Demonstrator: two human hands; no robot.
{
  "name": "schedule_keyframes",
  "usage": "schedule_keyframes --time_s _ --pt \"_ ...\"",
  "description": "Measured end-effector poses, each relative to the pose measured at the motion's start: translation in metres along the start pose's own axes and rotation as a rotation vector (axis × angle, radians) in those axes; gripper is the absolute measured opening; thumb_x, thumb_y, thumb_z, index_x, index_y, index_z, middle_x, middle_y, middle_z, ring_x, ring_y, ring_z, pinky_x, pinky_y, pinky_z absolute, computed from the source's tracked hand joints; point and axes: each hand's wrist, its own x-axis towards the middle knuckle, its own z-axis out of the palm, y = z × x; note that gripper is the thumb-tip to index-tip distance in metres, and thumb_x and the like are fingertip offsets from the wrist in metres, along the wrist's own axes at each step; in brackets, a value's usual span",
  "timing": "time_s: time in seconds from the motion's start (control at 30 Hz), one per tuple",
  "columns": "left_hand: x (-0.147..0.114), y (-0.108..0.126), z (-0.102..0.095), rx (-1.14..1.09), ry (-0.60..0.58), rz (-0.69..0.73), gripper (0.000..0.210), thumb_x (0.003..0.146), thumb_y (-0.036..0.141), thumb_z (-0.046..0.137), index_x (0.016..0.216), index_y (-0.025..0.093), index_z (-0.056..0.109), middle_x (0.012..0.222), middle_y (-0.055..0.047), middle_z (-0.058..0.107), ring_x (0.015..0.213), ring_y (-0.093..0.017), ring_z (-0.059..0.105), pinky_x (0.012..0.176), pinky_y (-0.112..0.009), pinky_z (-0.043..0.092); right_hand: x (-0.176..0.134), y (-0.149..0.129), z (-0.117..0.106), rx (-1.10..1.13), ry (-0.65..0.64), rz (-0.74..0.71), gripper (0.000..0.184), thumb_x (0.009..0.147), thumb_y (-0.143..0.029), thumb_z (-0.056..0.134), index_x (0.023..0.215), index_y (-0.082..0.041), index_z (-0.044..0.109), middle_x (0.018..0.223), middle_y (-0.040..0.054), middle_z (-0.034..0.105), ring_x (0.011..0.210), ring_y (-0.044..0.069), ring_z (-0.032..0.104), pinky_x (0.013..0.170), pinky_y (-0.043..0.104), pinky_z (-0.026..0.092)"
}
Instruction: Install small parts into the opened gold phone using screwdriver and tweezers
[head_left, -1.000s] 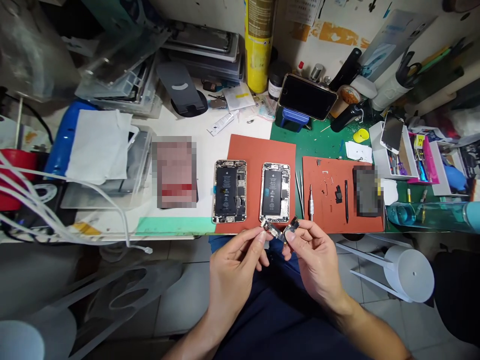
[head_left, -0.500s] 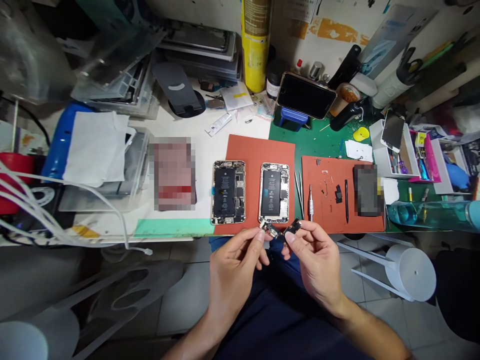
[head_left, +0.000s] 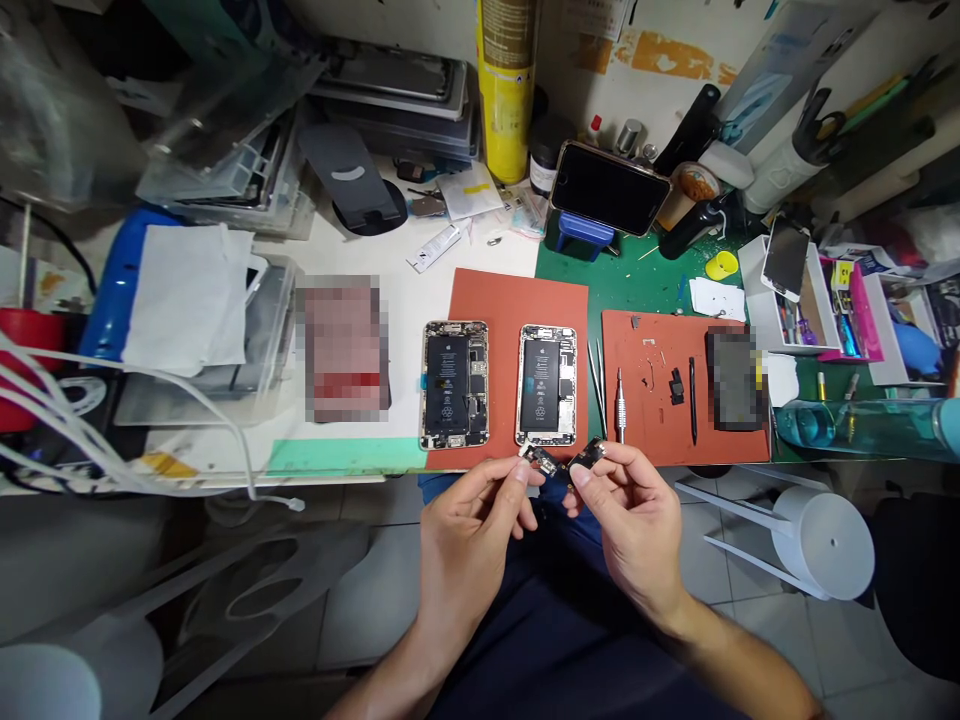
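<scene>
While my left hand (head_left: 466,530) pinches one end between thumb and forefinger and my right hand (head_left: 639,525) grips the other, one black, V-shaped circuit board with silvery components (head_left: 545,462) is held at the front edge of the white-and-green worktop (head_left: 420,300). Beyond it, on a rectangular reddish-brown mat (head_left: 517,295): one opened, pale-framed phone with black battery (head_left: 545,385); left of that, one opened, darker phone (head_left: 450,385). On a second reddish-brown mat (head_left: 651,440), right: one silvery, slender screwdriver (head_left: 620,412); one black, pen-shaped tool (head_left: 693,400).
</scene>
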Motion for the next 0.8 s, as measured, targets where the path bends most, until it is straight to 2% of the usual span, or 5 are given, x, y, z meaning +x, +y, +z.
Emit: schedule_keyframes --time_s 0.4,0.57,0.8 --pt "0.0006 0.0009 0.0027 -0.062 -0.003 -0.02 0.023 0.095 0.041 0.077 0.092 0.019 0.081 0.085 -0.004 0.08 0.055 -0.01 0.064 0.05 -0.021 0.053 -0.0037 -0.001 0.0018 -0.068 0.046 -0.071 0.027 0.086 -0.03 0.092 0.103 -0.023 0.072 0.076 -0.0045 0.071 0.06 0.014 0.075 0.059 0.025 0.064" --pt "0.0011 -0.0001 0.0026 -0.049 -0.022 -0.014 0.024 0.097 0.04 0.074 0.091 0.019 0.081 0.079 -0.003 0.079 0.055 -0.011 0.064 0.051 -0.021 0.053 -0.0043 -0.0009 0.0017 -0.07 0.051 -0.065 0.027 0.086 -0.031 0.092 0.102 -0.023 0.072 0.075 -0.0042 0.071 0.06 0.015 0.076 0.058 0.026 0.064" --pt "0.0007 -0.0016 0.0029 -0.06 -0.016 -0.002 0.024 0.098 0.041 0.073 0.094 0.019 0.081 0.085 -0.004 0.08 0.055 -0.01 0.064 0.051 -0.021 0.054 -0.0042 -0.0012 0.0018 -0.072 0.062 -0.069 0.027 0.085 -0.03 0.093 0.101 -0.023 0.073 0.075 -0.0044 0.07 0.06 0.015 0.076 0.058 0.025 0.064"
